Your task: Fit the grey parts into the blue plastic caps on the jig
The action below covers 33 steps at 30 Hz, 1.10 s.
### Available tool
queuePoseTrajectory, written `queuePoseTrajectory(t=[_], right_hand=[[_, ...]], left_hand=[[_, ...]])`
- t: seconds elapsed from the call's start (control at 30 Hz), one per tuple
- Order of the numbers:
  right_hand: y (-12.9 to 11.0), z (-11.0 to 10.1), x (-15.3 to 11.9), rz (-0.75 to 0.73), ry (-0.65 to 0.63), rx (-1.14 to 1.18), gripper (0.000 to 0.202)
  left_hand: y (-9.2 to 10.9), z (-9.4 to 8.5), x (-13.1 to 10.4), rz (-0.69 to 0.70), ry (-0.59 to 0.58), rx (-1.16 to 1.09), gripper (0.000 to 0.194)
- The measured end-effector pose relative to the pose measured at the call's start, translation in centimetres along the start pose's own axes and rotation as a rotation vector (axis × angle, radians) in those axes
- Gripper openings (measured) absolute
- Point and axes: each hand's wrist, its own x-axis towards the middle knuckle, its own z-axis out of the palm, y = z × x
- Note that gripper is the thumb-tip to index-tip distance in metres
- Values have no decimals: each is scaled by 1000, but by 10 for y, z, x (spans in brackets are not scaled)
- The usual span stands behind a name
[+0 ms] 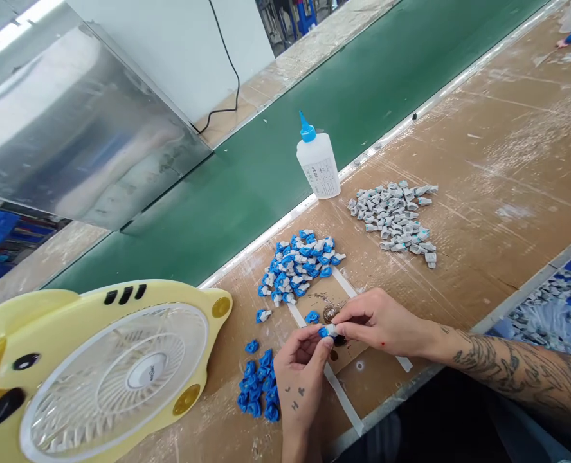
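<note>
My left hand [303, 373] pinches the blue end of a small blue-and-grey plastic piece [328, 330]. On its grey end, the thumb and fingertips of my right hand [375, 321] are closed. Both hands meet over a taped-down square of cardboard [350, 360] with dark wet spots. A single blue cap-like part [312, 316] lies just behind the fingertips. Left of my left hand is a heap of loose blue parts [254, 389]. Farther back sits a pile of joined blue-and-grey pieces [295, 263], and to the right a pile of grey parts [394, 215].
A white squeeze bottle with a blue nozzle [319, 164] stands by the green belt [261, 173]. A yellow animal-shaped fan [218, 328] takes up the left of the table. At the lower right, a blue bin [514, 325] holds more grey parts.
</note>
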Motion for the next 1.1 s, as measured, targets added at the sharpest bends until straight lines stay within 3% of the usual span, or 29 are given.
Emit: queuePoseTrajectory(t=[0.13,0.27,0.37,0.47,0.63,0.8,0.87,1.0,1.1], right_hand=[[2,-36,-8,-169,85,-308,28],[7,-86,-30,-164,301,-654,33],[17,-110,-50,-147,419,-962,39],[31,-119,-62,-156,409,-1128,51],[41,-126,-65,-245,326,-1047,52],[31,-118,-63,-43,276,-749,30],[27,-107,-59,11,230,-621,26],[21,-79,-46,-98,52,-472,29],[22,-63,-39,-122,-45,-420,32]], left_hand=[[3,-37,23,87,163,150,28],[4,-78,67,111,221,409,33],[-1,-87,96,104,186,472,34],[-6,-86,107,119,159,537,35],[-1,-106,81,169,195,670,37],[-9,-128,58,240,-62,814,23],[-15,-129,58,244,-42,800,21],[-19,-125,54,251,61,738,29],[-19,-112,36,156,149,423,32]])
